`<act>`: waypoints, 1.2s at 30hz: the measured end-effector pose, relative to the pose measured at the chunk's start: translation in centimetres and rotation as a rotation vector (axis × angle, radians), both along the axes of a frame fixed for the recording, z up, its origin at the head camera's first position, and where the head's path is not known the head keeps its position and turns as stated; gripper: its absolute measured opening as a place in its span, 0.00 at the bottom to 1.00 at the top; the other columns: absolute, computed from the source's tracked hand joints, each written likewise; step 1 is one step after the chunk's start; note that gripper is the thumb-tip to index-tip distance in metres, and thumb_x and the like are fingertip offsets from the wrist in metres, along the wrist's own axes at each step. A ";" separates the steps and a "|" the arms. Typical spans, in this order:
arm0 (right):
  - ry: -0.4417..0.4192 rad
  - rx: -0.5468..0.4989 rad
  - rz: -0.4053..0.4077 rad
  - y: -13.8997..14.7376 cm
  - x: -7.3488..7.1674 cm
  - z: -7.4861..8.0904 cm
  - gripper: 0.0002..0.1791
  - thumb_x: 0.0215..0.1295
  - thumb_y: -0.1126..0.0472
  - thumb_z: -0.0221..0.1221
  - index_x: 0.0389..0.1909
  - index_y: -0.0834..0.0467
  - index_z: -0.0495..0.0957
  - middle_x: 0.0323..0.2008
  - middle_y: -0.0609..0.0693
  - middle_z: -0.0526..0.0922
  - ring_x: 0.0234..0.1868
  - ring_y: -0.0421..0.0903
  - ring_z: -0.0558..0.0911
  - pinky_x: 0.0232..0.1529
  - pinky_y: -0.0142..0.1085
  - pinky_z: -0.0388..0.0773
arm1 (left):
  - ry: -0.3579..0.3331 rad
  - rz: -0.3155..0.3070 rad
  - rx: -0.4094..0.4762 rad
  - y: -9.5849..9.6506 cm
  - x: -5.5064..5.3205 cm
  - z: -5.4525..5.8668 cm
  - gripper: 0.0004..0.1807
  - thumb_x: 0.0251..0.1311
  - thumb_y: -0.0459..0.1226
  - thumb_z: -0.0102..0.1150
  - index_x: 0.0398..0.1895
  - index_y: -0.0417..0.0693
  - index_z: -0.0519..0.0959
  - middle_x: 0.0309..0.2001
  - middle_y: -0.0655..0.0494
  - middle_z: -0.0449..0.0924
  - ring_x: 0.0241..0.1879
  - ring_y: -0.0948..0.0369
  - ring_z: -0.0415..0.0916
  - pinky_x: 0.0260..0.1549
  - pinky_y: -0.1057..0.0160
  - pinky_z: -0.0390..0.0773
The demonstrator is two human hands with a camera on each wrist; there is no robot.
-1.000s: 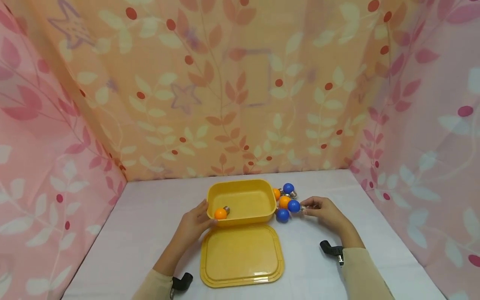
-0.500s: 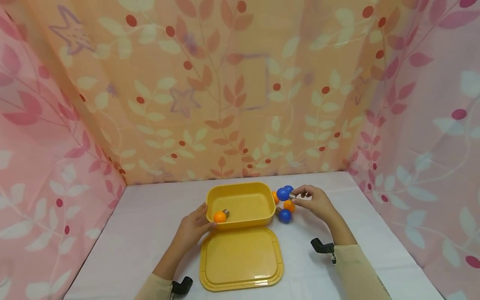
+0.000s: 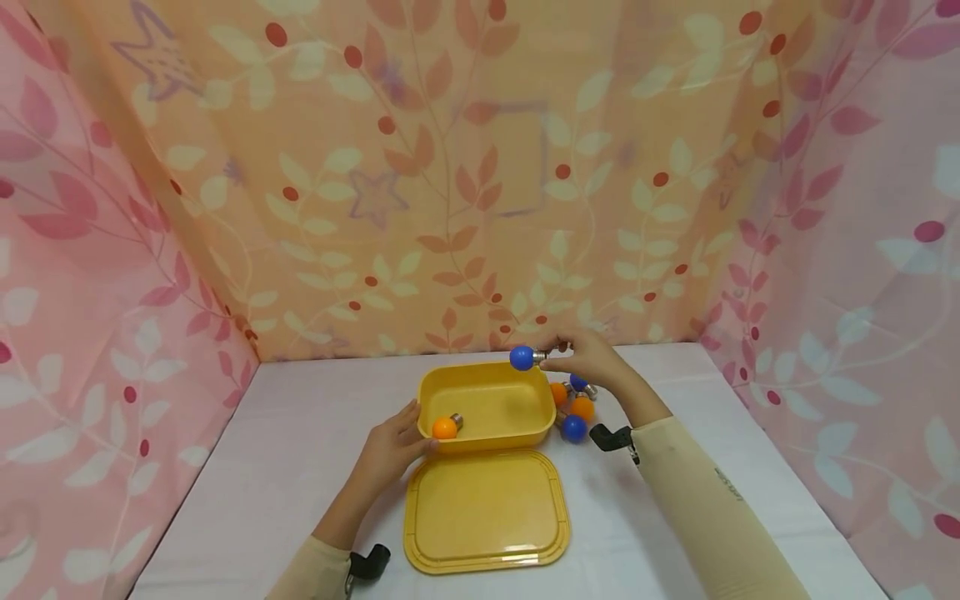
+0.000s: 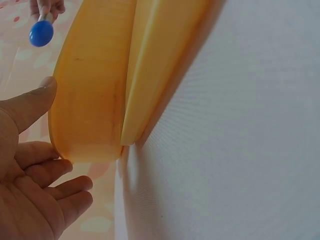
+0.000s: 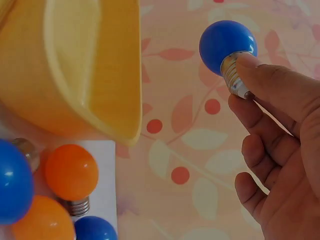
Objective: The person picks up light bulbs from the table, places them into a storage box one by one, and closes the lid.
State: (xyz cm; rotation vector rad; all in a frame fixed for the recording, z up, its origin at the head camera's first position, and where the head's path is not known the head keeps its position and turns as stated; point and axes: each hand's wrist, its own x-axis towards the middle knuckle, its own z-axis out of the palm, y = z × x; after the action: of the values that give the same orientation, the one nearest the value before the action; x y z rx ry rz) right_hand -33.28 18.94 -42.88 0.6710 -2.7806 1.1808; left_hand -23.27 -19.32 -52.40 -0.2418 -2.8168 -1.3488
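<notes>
A blue light bulb (image 3: 521,358) is up over the far right rim of the yellow plastic box (image 3: 498,408). My right hand (image 3: 588,360) pinches its metal screw base between thumb and fingers; the right wrist view shows the blue globe (image 5: 227,45) pointing away from the palm. One orange bulb (image 3: 444,428) lies inside the box at the near left corner. At that same corner, my left hand (image 3: 390,446) rests against the box's outside, thumb along the near wall. In the left wrist view its fingers (image 4: 47,172) look relaxed beside the wall.
Several more orange and blue bulbs (image 3: 574,428) lie in a cluster just right of the box. The yellow lid (image 3: 487,512) is flat on the white-covered table (image 3: 300,458), in front of the box. Flowered cloth (image 3: 450,167) hangs at the back and both sides.
My right hand has lifted the blue bulb from the cluster and carried it left and away to the box's far right rim. The left hand has stayed at the box.
</notes>
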 end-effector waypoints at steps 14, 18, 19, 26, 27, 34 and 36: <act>-0.024 0.170 0.192 -5.6 -3.5 0.9 0.09 0.61 0.53 0.73 0.43 0.43 0.88 0.49 0.40 0.87 0.49 0.46 0.79 0.54 0.44 0.78 | -0.011 -0.002 0.006 0.2 0.0 -0.4 0.47 0.58 0.53 0.74 0.76 0.48 0.65 0.78 0.53 0.61 0.77 0.47 0.58 0.73 0.40 0.61; -0.022 0.218 0.242 -7.8 -4.4 0.5 0.08 0.62 0.54 0.73 0.42 0.44 0.87 0.42 0.39 0.87 0.46 0.45 0.78 0.54 0.42 0.77 | -0.026 0.013 0.013 0.1 0.2 -0.3 0.47 0.58 0.53 0.74 0.77 0.48 0.65 0.78 0.55 0.60 0.77 0.48 0.58 0.73 0.40 0.61; -0.025 0.221 0.258 -8.3 -4.5 0.5 0.08 0.62 0.55 0.73 0.42 0.46 0.87 0.41 0.39 0.87 0.46 0.47 0.79 0.54 0.42 0.77 | -0.028 0.017 0.014 0.1 0.2 -0.3 0.47 0.58 0.52 0.74 0.77 0.48 0.65 0.78 0.55 0.60 0.77 0.48 0.58 0.73 0.40 0.61; -0.018 0.261 0.321 -11.1 -5.5 -0.7 0.08 0.62 0.57 0.72 0.42 0.46 0.88 0.41 0.36 0.86 0.48 0.41 0.80 0.58 0.40 0.79 | -0.027 0.020 0.018 0.1 0.1 0.1 0.46 0.59 0.51 0.73 0.77 0.48 0.64 0.78 0.54 0.61 0.77 0.47 0.58 0.73 0.40 0.61; -0.015 0.271 0.331 -11.4 -5.6 -1.0 0.08 0.63 0.58 0.72 0.42 0.46 0.88 0.41 0.36 0.86 0.48 0.40 0.80 0.58 0.40 0.79 | -0.028 0.019 0.019 0.1 0.1 0.2 0.46 0.59 0.51 0.73 0.77 0.48 0.64 0.78 0.53 0.61 0.77 0.47 0.58 0.73 0.39 0.60; 0.042 0.368 0.372 -13.4 -6.5 -2.0 0.07 0.62 0.54 0.73 0.40 0.45 0.88 0.39 0.34 0.86 0.47 0.41 0.79 0.56 0.39 0.77 | -0.028 0.025 0.027 0.0 0.1 0.0 0.45 0.59 0.51 0.73 0.77 0.49 0.65 0.78 0.55 0.61 0.77 0.47 0.58 0.73 0.39 0.60; 0.066 0.370 0.391 -13.9 -6.7 -2.2 0.07 0.61 0.56 0.73 0.40 0.46 0.88 0.38 0.35 0.87 0.45 0.41 0.79 0.54 0.39 0.77 | -0.019 0.028 0.035 0.0 0.1 -0.1 0.45 0.59 0.51 0.74 0.77 0.48 0.66 0.78 0.55 0.62 0.77 0.47 0.59 0.73 0.39 0.61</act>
State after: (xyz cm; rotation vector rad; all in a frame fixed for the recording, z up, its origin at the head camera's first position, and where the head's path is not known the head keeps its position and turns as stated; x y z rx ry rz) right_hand -40.01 5.00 -45.12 1.3049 -2.9191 0.6572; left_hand -23.13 -19.28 -52.47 -0.1894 -2.7980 -1.4006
